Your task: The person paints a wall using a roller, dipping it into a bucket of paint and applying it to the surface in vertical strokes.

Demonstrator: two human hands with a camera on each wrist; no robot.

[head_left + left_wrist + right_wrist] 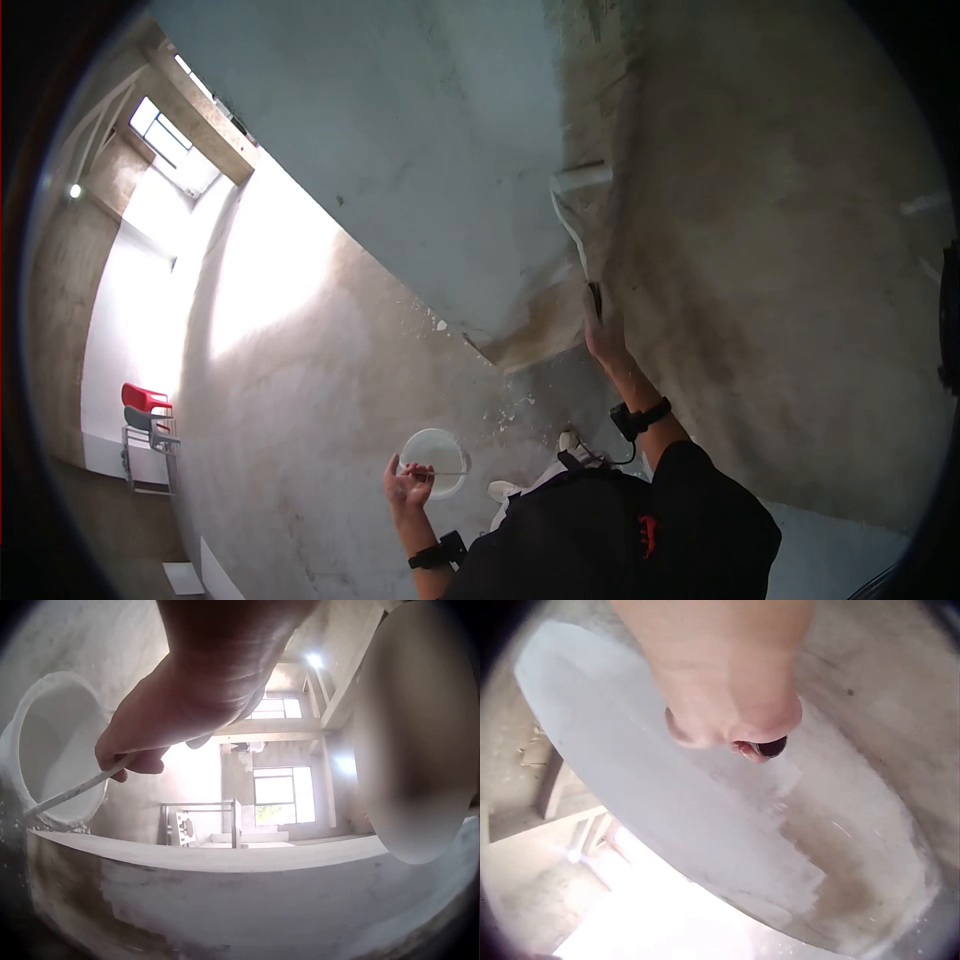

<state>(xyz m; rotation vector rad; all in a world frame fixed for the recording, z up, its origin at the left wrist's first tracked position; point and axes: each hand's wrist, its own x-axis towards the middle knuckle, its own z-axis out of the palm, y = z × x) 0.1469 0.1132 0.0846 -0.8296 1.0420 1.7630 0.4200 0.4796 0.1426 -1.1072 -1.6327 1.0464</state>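
Observation:
My right hand [604, 330] is raised to the wall and grips the dark handle [596, 297] of a paint roller. Its white roller head [583, 178] lies over the edge of the pale painted area [430, 150]. The right wrist view shows the handle's dark round end [772, 747] poking out of the fist; the roller head is hidden there. Lower down, my left hand [409, 487] holds the thin pale handle [79, 787] of a white bucket [432, 440]. That handle slants from the fingers to the bucket's rim in the left wrist view.
Bare brown wall [760, 250] lies right of the pale paint. White splashes [510, 410] dot the grey floor below the wall's lower edge. Red and grey chairs [147, 398] stand far left, beneath bright windows [160, 132]. My shoes [503, 490] are close to the bucket.

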